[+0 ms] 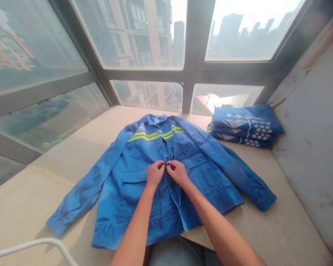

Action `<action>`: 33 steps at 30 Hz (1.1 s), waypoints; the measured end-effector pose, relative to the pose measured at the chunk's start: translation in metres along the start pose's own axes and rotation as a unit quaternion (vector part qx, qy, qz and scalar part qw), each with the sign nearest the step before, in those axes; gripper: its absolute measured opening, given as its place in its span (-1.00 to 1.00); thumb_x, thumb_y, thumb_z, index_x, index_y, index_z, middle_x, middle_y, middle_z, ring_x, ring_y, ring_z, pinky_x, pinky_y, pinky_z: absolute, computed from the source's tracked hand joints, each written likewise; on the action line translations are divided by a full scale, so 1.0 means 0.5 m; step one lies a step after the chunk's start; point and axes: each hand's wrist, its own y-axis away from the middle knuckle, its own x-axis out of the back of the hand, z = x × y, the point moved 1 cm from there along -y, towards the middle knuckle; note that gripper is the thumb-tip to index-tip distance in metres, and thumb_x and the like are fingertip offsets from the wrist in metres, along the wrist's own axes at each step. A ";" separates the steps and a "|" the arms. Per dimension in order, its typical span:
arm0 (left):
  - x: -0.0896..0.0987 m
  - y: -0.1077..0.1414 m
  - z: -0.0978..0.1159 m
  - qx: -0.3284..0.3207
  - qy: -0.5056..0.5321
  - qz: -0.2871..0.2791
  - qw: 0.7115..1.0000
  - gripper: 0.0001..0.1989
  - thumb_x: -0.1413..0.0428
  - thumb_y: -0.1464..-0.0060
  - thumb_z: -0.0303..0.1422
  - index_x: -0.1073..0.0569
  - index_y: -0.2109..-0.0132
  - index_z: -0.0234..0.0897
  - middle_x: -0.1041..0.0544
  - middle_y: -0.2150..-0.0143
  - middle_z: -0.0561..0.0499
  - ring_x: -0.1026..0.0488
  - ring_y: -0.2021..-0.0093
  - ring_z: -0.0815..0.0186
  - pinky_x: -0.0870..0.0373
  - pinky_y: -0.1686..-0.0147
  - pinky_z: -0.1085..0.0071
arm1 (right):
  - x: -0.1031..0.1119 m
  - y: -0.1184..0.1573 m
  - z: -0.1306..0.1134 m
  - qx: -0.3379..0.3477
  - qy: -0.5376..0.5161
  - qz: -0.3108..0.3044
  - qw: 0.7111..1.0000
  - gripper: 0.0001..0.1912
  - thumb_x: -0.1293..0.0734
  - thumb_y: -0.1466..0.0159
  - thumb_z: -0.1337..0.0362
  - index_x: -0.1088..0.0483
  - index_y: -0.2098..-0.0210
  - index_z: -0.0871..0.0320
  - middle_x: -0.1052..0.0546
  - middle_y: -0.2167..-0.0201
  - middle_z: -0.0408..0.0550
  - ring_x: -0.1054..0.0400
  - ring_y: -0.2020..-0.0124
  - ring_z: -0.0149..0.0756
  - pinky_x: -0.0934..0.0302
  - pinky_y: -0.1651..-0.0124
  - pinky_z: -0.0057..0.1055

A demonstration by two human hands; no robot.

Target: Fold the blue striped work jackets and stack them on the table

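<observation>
A blue work jacket (138, 192) with yellow-green reflective stripes lies front up, its collar away from me and both sleeves spread out. My left hand (156, 173) and my right hand (177, 172) meet at the middle of its front opening. Both pinch the edges of the placket, fingertips almost touching. Whether a button sits between them is hidden by the fingers. Above my hands the placket gapes a little, and below them the front edges hang apart down to the hem.
Several folded blue garments (245, 125) with white print are stacked at the back right, by the wall (316, 129). A white cable or tube (41, 242) curves at the lower left. Windows border the pale tabletop (58, 168) at the back and left.
</observation>
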 end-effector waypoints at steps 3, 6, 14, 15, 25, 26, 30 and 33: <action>0.002 -0.002 -0.005 -0.003 0.013 -0.011 1.000 -0.82 -0.09 -0.08 -0.36 -0.58 0.22 -0.23 -0.65 0.26 -0.02 -0.59 0.22 0.24 -0.46 0.13 0.37 | 0.001 0.002 -0.001 0.006 -0.012 -0.014 1.000 -0.68 -0.31 -0.21 0.33 -0.53 0.06 0.15 -0.59 0.31 -0.09 -0.44 0.27 -0.32 -0.28 0.13 -0.46; 0.006 -0.007 -0.008 0.002 0.018 -0.014 1.000 -0.82 -0.09 -0.06 -0.35 -0.57 0.24 -0.25 -0.64 0.30 -0.03 -0.57 0.26 0.24 -0.46 0.17 0.37 | 0.007 0.000 -0.002 0.010 -0.027 -0.032 0.999 -0.70 -0.29 -0.27 0.28 -0.52 0.04 0.13 -0.61 0.27 -0.10 -0.45 0.23 -0.33 -0.28 0.11 -0.47; 0.003 -0.031 -0.010 0.024 0.027 -0.021 0.999 -0.75 -0.16 0.01 -0.17 -0.55 0.36 -0.28 -0.58 0.44 -0.01 -0.52 0.36 0.24 -0.41 0.31 0.39 | 0.015 -0.004 -0.004 0.002 -0.016 -0.055 0.998 -0.64 -0.28 -0.23 0.42 -0.52 0.03 0.06 -0.63 0.29 -0.17 -0.49 0.23 -0.33 -0.26 0.13 -0.52; 0.002 -0.032 -0.012 0.026 0.027 -0.016 0.999 -0.76 -0.16 0.02 -0.18 -0.55 0.37 -0.28 -0.58 0.44 -0.01 -0.52 0.35 0.24 -0.41 0.30 0.39 | 0.014 -0.003 -0.005 0.001 -0.012 -0.053 0.998 -0.64 -0.28 -0.23 0.42 -0.52 0.03 0.06 -0.64 0.28 -0.16 -0.49 0.23 -0.33 -0.26 0.12 -0.52; 0.000 -0.024 -0.023 0.048 0.076 0.009 0.996 -0.74 -0.12 0.05 -0.20 -0.55 0.35 -0.32 -0.59 0.42 -0.03 -0.51 0.38 0.27 -0.40 0.32 0.40 | 0.000 0.010 -0.020 -0.011 0.065 -0.028 0.997 -0.71 -0.23 -0.36 0.29 -0.49 0.00 0.09 -0.62 0.17 -0.06 -0.46 0.12 -0.31 -0.21 0.07 -0.49; 0.001 -0.024 -0.022 0.049 0.081 0.010 0.995 -0.74 -0.13 0.05 -0.21 -0.55 0.36 -0.33 -0.59 0.42 -0.03 -0.51 0.38 0.27 -0.40 0.32 0.40 | -0.001 0.011 -0.023 -0.011 0.076 -0.027 0.997 -0.72 -0.22 -0.38 0.26 -0.49 0.00 0.08 -0.61 0.16 -0.05 -0.46 0.11 -0.30 -0.20 0.07 -0.49; 0.001 -0.023 -0.022 0.049 0.089 0.018 0.995 -0.76 -0.14 0.07 -0.24 -0.56 0.34 -0.34 -0.61 0.40 -0.04 -0.51 0.39 0.27 -0.41 0.31 0.39 | -0.002 0.011 -0.033 -0.018 0.129 -0.030 0.991 -0.72 -0.18 -0.43 0.19 -0.46 -0.01 0.06 -0.60 0.15 -0.04 -0.47 0.09 -0.27 -0.22 0.11 -0.46; -0.004 -0.021 -0.027 0.046 0.086 0.027 0.995 -0.77 -0.15 0.07 -0.26 -0.56 0.32 -0.34 -0.62 0.38 -0.05 -0.53 0.36 0.26 -0.41 0.29 0.38 | 0.002 0.001 -0.039 -0.015 0.173 -0.049 0.984 -0.71 -0.16 -0.44 0.14 -0.44 0.00 0.05 -0.61 0.18 -0.01 -0.51 0.14 -0.22 -0.25 0.16 -0.42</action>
